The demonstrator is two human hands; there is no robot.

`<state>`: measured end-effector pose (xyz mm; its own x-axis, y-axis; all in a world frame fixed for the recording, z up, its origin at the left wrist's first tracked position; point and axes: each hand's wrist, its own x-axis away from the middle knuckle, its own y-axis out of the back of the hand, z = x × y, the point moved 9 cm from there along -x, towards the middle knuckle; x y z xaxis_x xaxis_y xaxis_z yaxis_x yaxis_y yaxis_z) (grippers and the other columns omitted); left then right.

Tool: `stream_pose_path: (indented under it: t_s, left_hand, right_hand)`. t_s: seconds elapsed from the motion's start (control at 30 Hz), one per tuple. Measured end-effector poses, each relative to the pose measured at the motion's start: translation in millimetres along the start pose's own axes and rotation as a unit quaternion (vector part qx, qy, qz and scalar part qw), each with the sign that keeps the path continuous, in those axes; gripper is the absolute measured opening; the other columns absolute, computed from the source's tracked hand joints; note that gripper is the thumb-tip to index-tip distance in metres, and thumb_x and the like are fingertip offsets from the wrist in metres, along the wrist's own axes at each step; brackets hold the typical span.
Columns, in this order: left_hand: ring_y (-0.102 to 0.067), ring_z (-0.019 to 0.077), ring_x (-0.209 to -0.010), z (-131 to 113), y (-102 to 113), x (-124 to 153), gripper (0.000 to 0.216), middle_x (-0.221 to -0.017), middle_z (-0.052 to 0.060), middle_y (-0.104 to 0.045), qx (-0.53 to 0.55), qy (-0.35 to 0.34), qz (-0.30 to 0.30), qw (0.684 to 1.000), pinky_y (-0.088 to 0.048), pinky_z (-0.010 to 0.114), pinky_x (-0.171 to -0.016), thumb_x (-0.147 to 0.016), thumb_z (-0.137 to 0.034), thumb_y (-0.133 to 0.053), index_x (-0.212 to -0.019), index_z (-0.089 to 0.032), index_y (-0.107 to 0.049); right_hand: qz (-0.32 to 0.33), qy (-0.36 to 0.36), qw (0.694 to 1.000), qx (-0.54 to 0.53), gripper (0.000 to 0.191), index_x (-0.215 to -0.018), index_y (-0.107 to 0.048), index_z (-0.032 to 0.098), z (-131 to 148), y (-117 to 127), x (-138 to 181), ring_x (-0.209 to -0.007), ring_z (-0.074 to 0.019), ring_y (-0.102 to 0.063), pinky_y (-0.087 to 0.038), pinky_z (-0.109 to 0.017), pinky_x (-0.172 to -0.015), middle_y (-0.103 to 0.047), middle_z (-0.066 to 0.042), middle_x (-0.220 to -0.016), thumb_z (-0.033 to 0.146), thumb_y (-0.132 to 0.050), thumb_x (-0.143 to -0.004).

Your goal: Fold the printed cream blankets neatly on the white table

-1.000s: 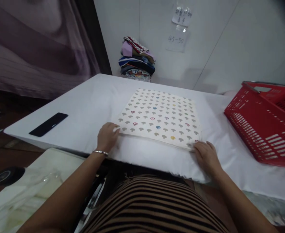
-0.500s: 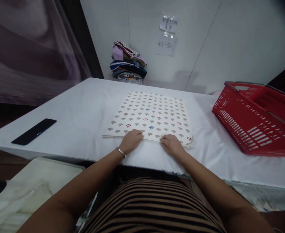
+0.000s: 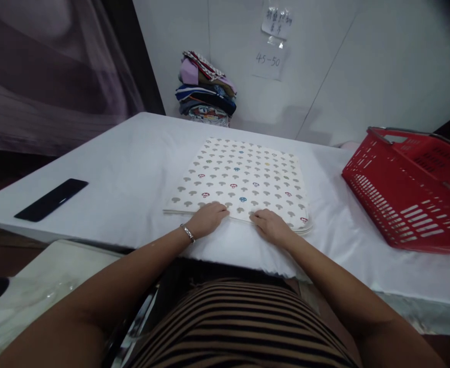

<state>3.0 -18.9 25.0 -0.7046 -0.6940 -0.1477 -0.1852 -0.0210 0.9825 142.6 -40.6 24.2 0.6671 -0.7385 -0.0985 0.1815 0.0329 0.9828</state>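
A folded cream cloth (image 3: 243,176) printed with small mushrooms lies flat on the white-covered table (image 3: 133,168) before me. Most mushrooms are grey-brown, some red or blue. My left hand (image 3: 210,216), with a bracelet at the wrist, has its fingers closed on the cloth's near edge, left of the middle. A short way to the right, my right hand (image 3: 271,225) grips the same edge. Both thumbs and the undersides of the fingers are mostly hidden.
A red plastic basket (image 3: 397,199) stands at the right of the table. To the left lies a black phone-like slab (image 3: 52,199). Behind the table's far edge rises a stack of folded clothes (image 3: 207,92) against the wall, near paper notes (image 3: 268,61).
My view has tilted and shifted slightly. Both hands stay on the cloth's near edge, a little closer together. The cloth remains folded and flat.
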Motion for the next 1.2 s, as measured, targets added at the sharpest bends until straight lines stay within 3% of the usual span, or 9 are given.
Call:
stream_pose_path:
  t_s: [0.23, 0.5, 0.77, 0.97, 1.2]
  left_hand:
    - [-0.049, 0.0191, -0.097, -2, -4, -4, 0.029, -0.108, 0.007, -0.057, -0.042, -0.04, -0.005, 0.998, -0.04, 0.032, -0.082, -0.088, -0.013, -0.034, -0.106, -0.017, -0.057]
    - [-0.05, 0.0191, -0.096, 10, -3, -7, 0.042, -0.106, 0.005, -0.058, 0.019, 0.032, -0.004, 0.999, -0.042, 0.033, -0.08, -0.071, 0.001, -0.043, -0.105, -0.019, -0.057]
    - [-0.05, 0.0198, -0.095, -4, 5, -9, 0.027, -0.106, 0.006, -0.058, -0.039, 0.052, -0.053, 0.996, -0.04, 0.034, -0.08, -0.081, -0.01, -0.043, -0.105, -0.018, -0.053]
    - [-0.05, 0.0199, -0.09, -14, 3, -16, 0.017, -0.096, 0.007, -0.057, -0.072, 0.028, -0.048, 0.996, -0.039, 0.033, -0.078, -0.081, -0.01, -0.043, -0.093, -0.017, -0.054]
    - [-0.05, 0.0203, -0.087, -16, -2, -18, 0.016, -0.091, 0.006, -0.058, -0.063, 0.013, -0.039, 0.997, -0.038, 0.034, -0.077, -0.083, -0.013, -0.043, -0.091, -0.017, -0.056]
  right_hand:
    - [0.019, -0.047, 0.998, -0.039, 0.032, -0.119, -0.053, 0.02, -3, -2, -2, -0.1, -0.0197, -0.048, -0.037, -0.033, -0.087, -0.057, -0.007, -0.113, 0.025, -0.033, -0.095]
    - [0.011, -0.036, 0.999, -0.017, 0.04, -0.125, -0.049, 0.02, -10, -5, 1, -0.102, -0.0207, -0.048, -0.04, -0.031, -0.083, -0.055, -0.008, -0.117, 0.013, -0.038, -0.087]
    - [-0.03, -0.041, 0.997, 0.062, 0.034, -0.116, -0.054, 0.018, 1, -1, -5, -0.091, -0.0196, -0.048, -0.037, -0.03, -0.076, -0.058, -0.008, -0.105, 0.011, -0.038, -0.087]
    - [-0.075, -0.053, 0.991, 0.095, 0.023, -0.103, -0.058, 0.016, 13, 4, -14, -0.085, -0.0191, -0.046, -0.034, -0.029, -0.073, -0.058, -0.007, -0.097, 0.013, -0.04, -0.089]
    - [-0.056, -0.041, 0.994, 0.084, 0.019, -0.098, -0.059, 0.016, 11, -2, -22, -0.082, -0.0191, -0.047, -0.035, -0.028, -0.071, -0.058, -0.006, -0.089, 0.017, -0.042, -0.09]
